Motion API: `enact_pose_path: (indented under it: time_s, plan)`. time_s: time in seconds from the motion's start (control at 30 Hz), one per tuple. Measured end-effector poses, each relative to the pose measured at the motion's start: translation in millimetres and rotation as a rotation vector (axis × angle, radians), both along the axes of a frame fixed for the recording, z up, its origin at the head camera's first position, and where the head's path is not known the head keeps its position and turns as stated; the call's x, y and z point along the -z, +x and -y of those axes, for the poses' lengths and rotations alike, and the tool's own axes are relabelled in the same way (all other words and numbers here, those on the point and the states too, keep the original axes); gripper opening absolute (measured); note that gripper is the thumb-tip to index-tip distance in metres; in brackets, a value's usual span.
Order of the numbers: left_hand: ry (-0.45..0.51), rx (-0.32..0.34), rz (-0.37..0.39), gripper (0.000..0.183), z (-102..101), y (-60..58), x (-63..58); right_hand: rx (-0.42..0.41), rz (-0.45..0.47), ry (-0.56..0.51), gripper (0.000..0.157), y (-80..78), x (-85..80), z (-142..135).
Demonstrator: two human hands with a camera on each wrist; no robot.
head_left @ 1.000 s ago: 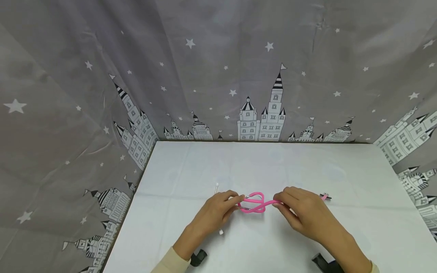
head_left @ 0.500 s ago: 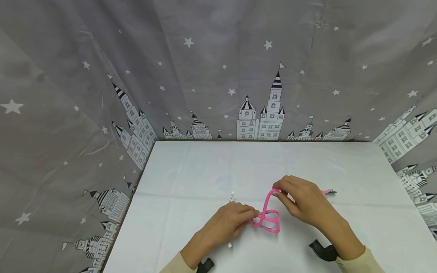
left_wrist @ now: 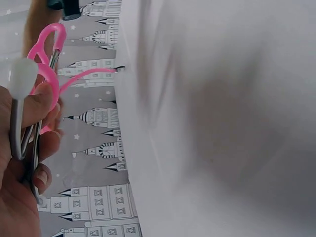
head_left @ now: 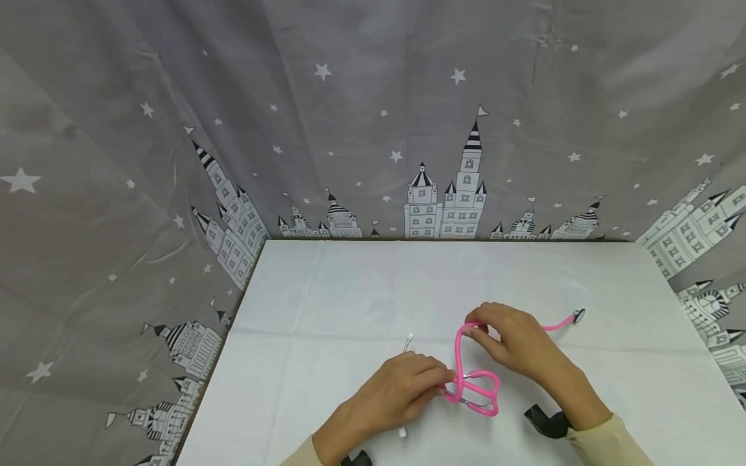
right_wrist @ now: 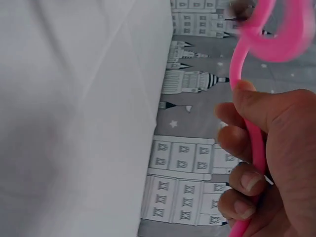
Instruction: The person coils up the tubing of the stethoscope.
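At lower ctr. of frame, over counter [head_left: 326,285], pink stethoscope [head_left: 460,382] has L hand [head_left: 402,391] clamped on ear tubes [left_wrist: 17,129], R hand [head_left: 513,340] clamped on hose [head_left: 458,349]; step is prob. coiling, next move likely calling for winding in chestpiece [head_left: 579,316] end.

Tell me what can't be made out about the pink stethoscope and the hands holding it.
- Head view: the middle of the metal ear tubes, hidden by the left hand.
- Head view: the stretch of pink tube inside the right hand's grip.
- Head view: fine detail on the round end piece, too small.
- Right wrist view: the pink loop, blurred and cut off by the top edge.
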State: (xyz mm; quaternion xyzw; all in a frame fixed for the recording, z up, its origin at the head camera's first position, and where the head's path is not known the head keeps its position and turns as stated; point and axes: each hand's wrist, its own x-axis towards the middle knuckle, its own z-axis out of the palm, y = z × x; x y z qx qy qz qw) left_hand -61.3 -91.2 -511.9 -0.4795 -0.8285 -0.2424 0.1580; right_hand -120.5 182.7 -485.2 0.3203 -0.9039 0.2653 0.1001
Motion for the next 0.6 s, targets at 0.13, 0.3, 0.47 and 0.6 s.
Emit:
enact_pose_path:
  time_s: [0.13,0.3,0.47,0.6]
  plan:
    - [0.033,-0.009,0.033,0.029,-2.0,-1.1,-4.3,0.001,0.104,-0.021,0.013,-2.7,9.8,-2.1]
    - [0.058,-0.034,0.040,0.042,-1.9,-1.4,-6.5,-0.009,0.208,-0.081,0.014,-4.3,23.2,-4.9]
    - [0.067,-0.045,0.002,0.050,-0.7,-2.0,-6.1,-0.021,0.266,-0.144,0.017,-4.7,32.1,-6.9]
    - [0.081,-0.033,-0.017,0.047,-0.4,-2.9,-5.2,-0.016,0.280,-0.172,0.018,-7.0,36.3,-10.7]
